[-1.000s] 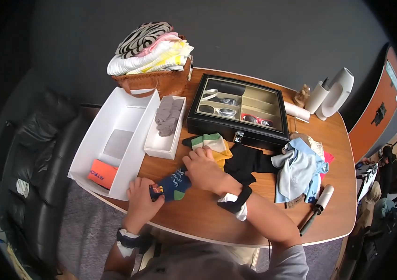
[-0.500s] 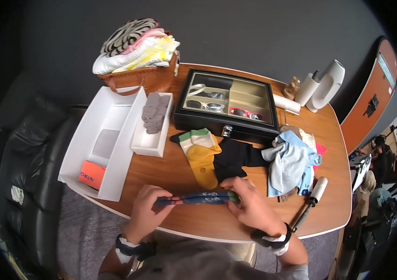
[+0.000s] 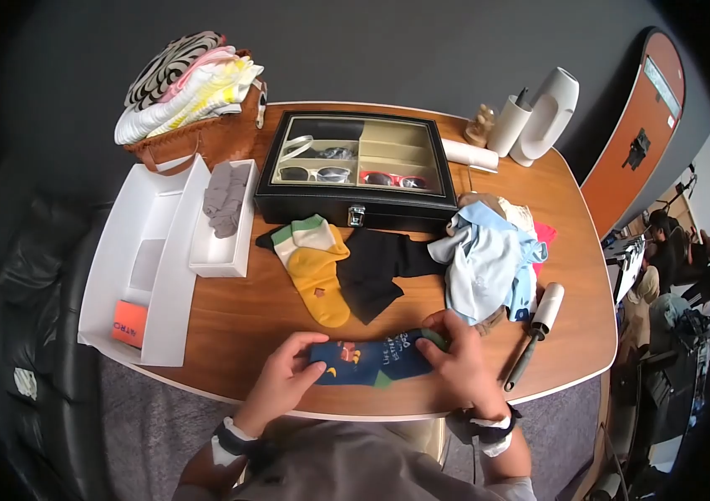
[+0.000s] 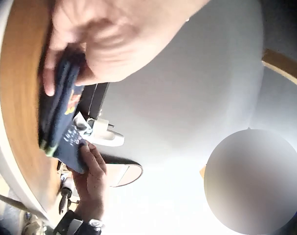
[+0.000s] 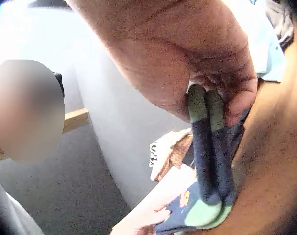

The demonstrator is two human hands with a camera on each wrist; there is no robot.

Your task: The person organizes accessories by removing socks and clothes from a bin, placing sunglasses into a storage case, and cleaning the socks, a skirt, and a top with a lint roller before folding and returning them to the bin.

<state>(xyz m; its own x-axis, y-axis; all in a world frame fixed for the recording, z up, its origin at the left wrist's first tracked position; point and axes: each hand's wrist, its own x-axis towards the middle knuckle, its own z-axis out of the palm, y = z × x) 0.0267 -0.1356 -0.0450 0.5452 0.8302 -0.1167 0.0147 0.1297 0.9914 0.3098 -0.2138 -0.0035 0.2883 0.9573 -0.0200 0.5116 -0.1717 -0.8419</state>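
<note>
A pair of dark blue socks (image 3: 367,363) with green heels and toes, white lettering and a small cartoon print is stretched between both hands over the table's front part. My left hand (image 3: 286,374) pinches its left end between thumb and fingers. The right hand (image 3: 462,361) pinches the green toe end (image 5: 198,104), where two layers lie together in the right wrist view. Just beyond lie yellow socks (image 3: 319,284) with white and green cuffs, beside a black garment (image 3: 372,269).
To the left stand a long white box (image 3: 170,313) with an orange card (image 3: 130,323) and a smaller white box (image 3: 220,257) with grey socks. Behind is a black glasses case (image 3: 305,206). Light blue clothing (image 3: 484,259) and a lint roller (image 3: 545,313) lie right.
The blue socks have been raised off the tabletop, and their printed side now faces up. My right hand has moved from beside the yellow socks to the blue socks' toe end.
</note>
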